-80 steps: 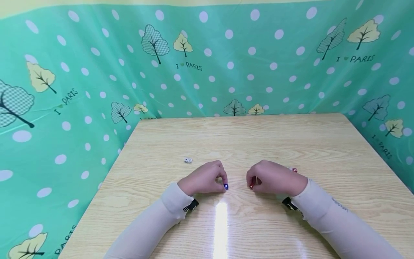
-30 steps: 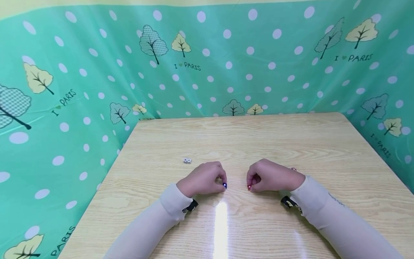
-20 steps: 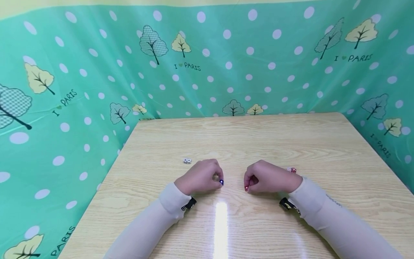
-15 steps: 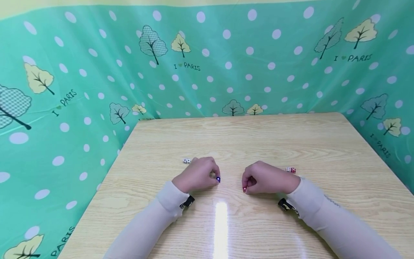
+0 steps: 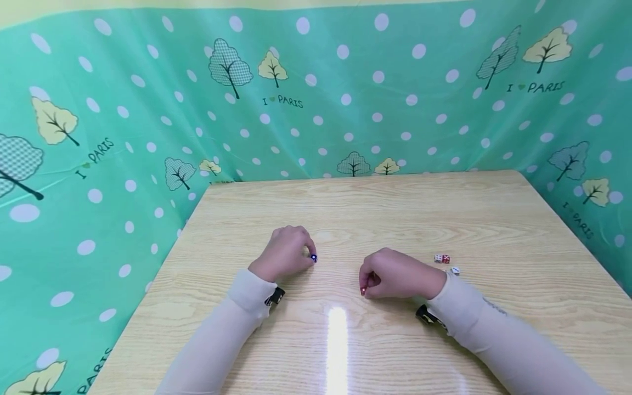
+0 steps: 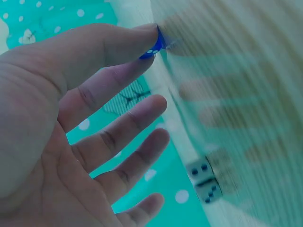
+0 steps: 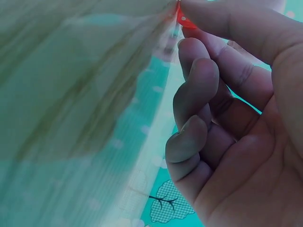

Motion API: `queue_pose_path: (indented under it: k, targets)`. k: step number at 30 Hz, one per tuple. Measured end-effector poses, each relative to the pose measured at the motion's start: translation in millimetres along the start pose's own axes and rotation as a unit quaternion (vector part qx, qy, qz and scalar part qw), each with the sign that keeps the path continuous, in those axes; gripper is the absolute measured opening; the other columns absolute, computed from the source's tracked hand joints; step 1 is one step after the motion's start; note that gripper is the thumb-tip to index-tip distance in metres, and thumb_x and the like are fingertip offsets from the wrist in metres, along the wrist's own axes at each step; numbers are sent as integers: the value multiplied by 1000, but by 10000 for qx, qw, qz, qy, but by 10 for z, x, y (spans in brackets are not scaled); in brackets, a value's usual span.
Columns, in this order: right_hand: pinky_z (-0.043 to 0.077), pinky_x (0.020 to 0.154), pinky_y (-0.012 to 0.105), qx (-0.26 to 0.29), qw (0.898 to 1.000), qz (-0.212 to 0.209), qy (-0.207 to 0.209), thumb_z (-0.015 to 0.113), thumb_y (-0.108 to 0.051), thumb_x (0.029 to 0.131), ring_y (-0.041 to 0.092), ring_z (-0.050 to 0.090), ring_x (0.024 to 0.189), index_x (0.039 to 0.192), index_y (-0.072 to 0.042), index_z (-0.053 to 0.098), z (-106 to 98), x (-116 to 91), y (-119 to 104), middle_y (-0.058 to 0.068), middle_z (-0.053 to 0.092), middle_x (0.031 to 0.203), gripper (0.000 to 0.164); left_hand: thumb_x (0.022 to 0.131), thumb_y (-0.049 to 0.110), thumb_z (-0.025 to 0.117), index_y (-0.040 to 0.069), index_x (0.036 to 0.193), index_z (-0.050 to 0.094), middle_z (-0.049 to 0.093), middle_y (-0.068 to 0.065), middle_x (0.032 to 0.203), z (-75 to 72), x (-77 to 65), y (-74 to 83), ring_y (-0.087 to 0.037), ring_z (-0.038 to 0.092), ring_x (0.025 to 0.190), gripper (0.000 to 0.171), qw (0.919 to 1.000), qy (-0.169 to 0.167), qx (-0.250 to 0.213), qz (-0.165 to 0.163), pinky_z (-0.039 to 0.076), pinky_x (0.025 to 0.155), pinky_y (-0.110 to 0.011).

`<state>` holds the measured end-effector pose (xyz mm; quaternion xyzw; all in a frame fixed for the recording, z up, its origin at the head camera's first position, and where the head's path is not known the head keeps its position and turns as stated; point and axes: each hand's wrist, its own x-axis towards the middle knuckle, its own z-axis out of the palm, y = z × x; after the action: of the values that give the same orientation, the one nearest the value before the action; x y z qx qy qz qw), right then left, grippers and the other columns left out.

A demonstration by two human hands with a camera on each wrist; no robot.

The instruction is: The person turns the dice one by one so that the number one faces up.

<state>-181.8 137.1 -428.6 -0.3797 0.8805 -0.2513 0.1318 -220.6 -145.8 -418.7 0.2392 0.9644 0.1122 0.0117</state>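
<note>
My left hand [image 5: 285, 251] pinches a small blue die [image 5: 313, 257] between thumb and index finger, left of the table's middle. In the left wrist view the blue die [image 6: 154, 50] is right at the tabletop, mostly covered by the fingertips, and the other fingers are spread. White dice with dark pips [image 6: 203, 179] lie beyond those fingers; the hand hides them in the head view. My right hand [image 5: 397, 274] pinches a red die [image 5: 363, 291] close over the wood. Only a sliver of the red die [image 7: 186, 21] shows in the right wrist view, above the curled other fingers.
Beyond my right wrist, a white die [image 5: 438, 258] and a red die [image 5: 446, 259] sit side by side, with another white die [image 5: 455, 270] closer to the sleeve. A green dotted curtain [image 5: 326, 88] borders the wooden table [image 5: 375, 203] at the back and sides.
My left hand has carried the blue die leftward and away from me, covering the white pair in the head view. My right hand has shifted slightly left with the red die, uncovering a white die.
</note>
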Motion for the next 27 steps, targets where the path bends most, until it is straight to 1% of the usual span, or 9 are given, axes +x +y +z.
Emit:
queue_pose_path:
  k: [3, 8, 12, 20, 27]
  targets:
    - [46, 62, 21, -42, 10000, -10, 20, 82, -13, 82, 1, 52, 65, 80, -25, 75, 11, 23, -21, -14, 62, 74, 14, 81, 24, 87, 28, 85, 82, 73, 4, 111, -34, 3, -72, -28, 63, 112, 7, 9998, 113, 108, -154, 40, 106, -59]
    - [47, 63, 21, -94, 9999, -69, -15, 81, -14, 83, 1, 53, 67, 82, -21, 77, 21, 45, -38, -14, 62, 76, 8, 81, 22, 87, 26, 86, 83, 73, 1, 113, -68, 16, -204, -29, 63, 111, 8, 9985, 248, 153, -458, 41, 103, -58]
    - [47, 64, 22, -114, 9998, -151, 35, 81, -13, 82, 1, 53, 67, 82, -21, 77, 21, 53, -50, -14, 62, 75, 10, 81, 21, 86, 25, 89, 83, 73, 1, 114, -82, 31, -290, -29, 62, 112, 9, 9975, 244, 132, -656, 41, 103, -57]
    - [48, 64, 21, -196, 9996, -201, 36, 81, -13, 83, 0, 52, 67, 81, -25, 76, 32, 79, -69, -16, 61, 75, 13, 83, 23, 85, 25, 89, 83, 74, -1, 115, -121, 30, -378, -31, 63, 116, 7, 9962, 225, 150, -830, 43, 101, -58]
    - [48, 65, 21, -262, 9994, -230, 32, 80, -13, 82, 0, 52, 67, 81, -25, 76, 41, 114, -103, -16, 61, 75, 12, 82, 23, 85, 27, 88, 82, 74, 0, 117, -92, 46, -473, -30, 64, 116, 8, 9940, 229, 63, -1072, 42, 101, -58]
